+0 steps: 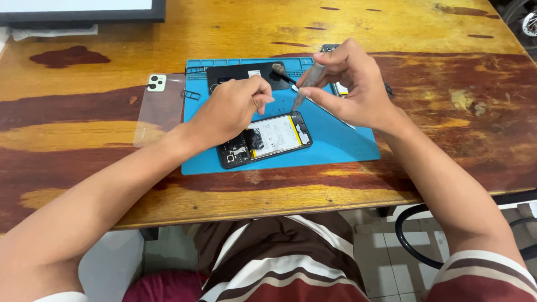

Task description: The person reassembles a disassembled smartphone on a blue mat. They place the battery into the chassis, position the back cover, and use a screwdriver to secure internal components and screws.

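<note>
Opened phone (267, 140) lying on the blue work mat (341, 142), long axis running from lower left to upper right, back cover off and white battery exposed. Your left hand (229, 109) rests on the phone's camera end, fingers curled together on something too small to tell. Your right hand (352, 84) sits above and to the right, fingers pinched on a grey screwdriver (309, 84) whose tip slants down-left toward the phone's upper edge. The right hand's tool is nearer that far end; the left covers the near end
</note>
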